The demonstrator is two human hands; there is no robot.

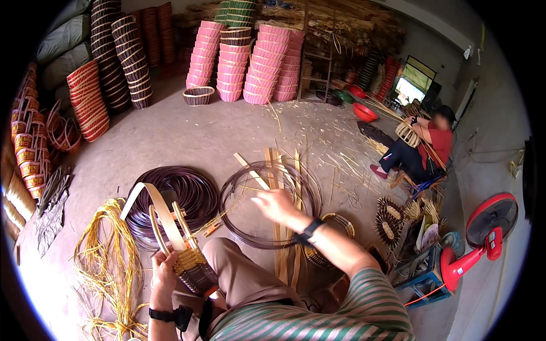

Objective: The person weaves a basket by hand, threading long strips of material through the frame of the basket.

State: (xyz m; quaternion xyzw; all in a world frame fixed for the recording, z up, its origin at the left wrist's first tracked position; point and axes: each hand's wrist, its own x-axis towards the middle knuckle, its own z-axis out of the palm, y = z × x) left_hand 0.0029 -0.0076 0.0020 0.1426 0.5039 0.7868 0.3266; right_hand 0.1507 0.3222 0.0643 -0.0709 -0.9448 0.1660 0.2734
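My left hand point(164, 270) is closed around the side of a small woven basket point(196, 271), dark below with a golden band near its top. The basket rests tilted against my lap. Bent wooden uprights and a wide pale strip point(151, 199) rise from it. A thin golden cord point(219, 217) runs from the basket's upper edge toward my right hand point(276, 206). That hand is stretched out over the floor, its fingers pinched on the cord; the fingertips are slightly blurred.
Dark coils point(170, 199) and a looser hoop coil point(224, 199) lie ahead, with flat wooden strips point(281, 261). Golden cord bundle point(108, 256) sits left. A red fan point(492, 221) stands right. Another person point(438, 142) sits working far right. Pink basket stacks point(264, 65) stand behind.
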